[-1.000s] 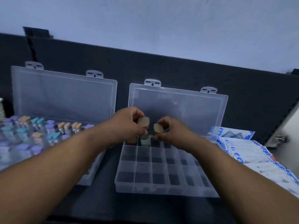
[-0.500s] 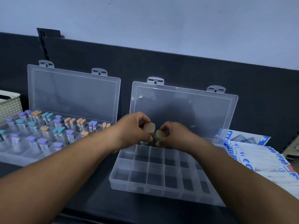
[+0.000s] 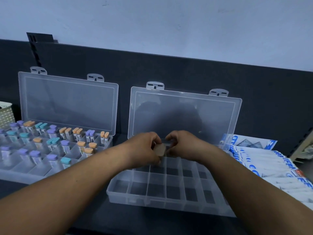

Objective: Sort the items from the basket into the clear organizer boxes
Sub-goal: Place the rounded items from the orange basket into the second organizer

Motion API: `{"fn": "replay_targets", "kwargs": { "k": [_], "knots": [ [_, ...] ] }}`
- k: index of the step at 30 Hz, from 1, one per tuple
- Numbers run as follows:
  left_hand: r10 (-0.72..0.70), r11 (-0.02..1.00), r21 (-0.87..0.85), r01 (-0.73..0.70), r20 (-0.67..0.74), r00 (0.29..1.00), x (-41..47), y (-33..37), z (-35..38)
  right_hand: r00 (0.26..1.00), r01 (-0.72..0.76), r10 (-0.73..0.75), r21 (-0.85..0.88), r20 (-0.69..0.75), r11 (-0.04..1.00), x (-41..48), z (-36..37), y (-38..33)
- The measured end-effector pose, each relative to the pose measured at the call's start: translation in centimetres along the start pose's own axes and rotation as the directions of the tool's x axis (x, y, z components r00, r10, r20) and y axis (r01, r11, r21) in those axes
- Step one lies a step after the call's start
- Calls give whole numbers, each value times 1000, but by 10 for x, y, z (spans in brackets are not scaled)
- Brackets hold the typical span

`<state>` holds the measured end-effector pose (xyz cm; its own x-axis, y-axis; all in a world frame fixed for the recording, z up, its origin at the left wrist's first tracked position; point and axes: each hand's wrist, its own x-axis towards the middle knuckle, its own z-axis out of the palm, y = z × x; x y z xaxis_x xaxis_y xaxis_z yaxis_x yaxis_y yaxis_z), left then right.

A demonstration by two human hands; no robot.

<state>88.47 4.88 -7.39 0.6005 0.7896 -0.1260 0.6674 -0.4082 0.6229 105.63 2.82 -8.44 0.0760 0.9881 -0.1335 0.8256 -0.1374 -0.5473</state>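
The near rows of the right box (image 3: 152, 203) lie bare on the table (image 3: 118, 223). Over its far rows the left hand (image 3: 144, 150) grips a tan-capped tube (image 3: 160, 150), tilted, just above a cell. The right hand (image 3: 184, 146) curls its fingers in at the cap, but whether it pinches this tube or something hidden cannot be told. With both hands crowding one narrow cell, the tube may catch a divider, go in slanted or tip over. A push could slide the light box or knock its upright lid (image 3: 184, 116). Farther left, the left box (image 3: 17, 175) is packed with other tubes (image 3: 50, 145), with the basket (image 3: 6, 114) behind it.
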Motion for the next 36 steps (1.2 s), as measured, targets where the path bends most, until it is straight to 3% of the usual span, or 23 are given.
{"fn": "replay_targets", "kwargs": {
  "k": [9, 20, 29, 36],
  "knots": [
    [-47, 985, 168, 39, 42, 998, 7, -2, 9, 1000, 2, 0, 73, -24, 997, -12, -6, 15],
    [-69, 970, 235, 59, 37, 997, 9, -4, 14, 1000, 28, -28, 71, -11, 997, -18, -4, 19],
    [-71, 985, 157, 66, 32, 997, 5, -3, 7, 995, 90, -93, -59, -41, 994, -2, 6, 4],
    [-81, 953, 295, 66, 37, 996, 10, -3, 14, 996, 81, -84, -68, -43, 994, 5, 9, 3]
  ]
}}
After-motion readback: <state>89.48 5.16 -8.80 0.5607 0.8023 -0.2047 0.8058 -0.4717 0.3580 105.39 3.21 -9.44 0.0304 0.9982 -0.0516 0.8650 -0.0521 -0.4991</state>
